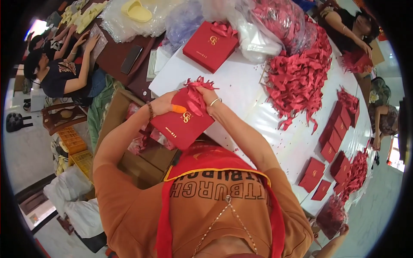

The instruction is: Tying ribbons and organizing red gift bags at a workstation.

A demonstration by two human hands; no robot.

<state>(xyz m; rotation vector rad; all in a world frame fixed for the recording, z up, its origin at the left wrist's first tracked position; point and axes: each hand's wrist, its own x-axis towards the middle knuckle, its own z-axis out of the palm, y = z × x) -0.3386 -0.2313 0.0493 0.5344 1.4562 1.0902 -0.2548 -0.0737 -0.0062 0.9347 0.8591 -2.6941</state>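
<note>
A red paper gift bag (180, 131) with gold print is held tilted before me, over the table's near edge. My left hand (165, 104) is closed on the bag's left upper side, with an orange finger cover lying across its front. My right hand (205, 95) closes round the right upper side, by the red ribbons (194, 88) bunched at the bag's top. Most of the fingers of both hands are hidden behind the bag and ribbons. Beyond them, a stack of red gift bags (211, 45) lies on the white-covered table (245, 107).
A large heap of red ribbons (299, 79) covers the table's right middle. More red bags (335, 131) lie at the right edge. Below my left arm stands an open cardboard box (140, 165). A phone (131, 59) rests at the left, and other people work around.
</note>
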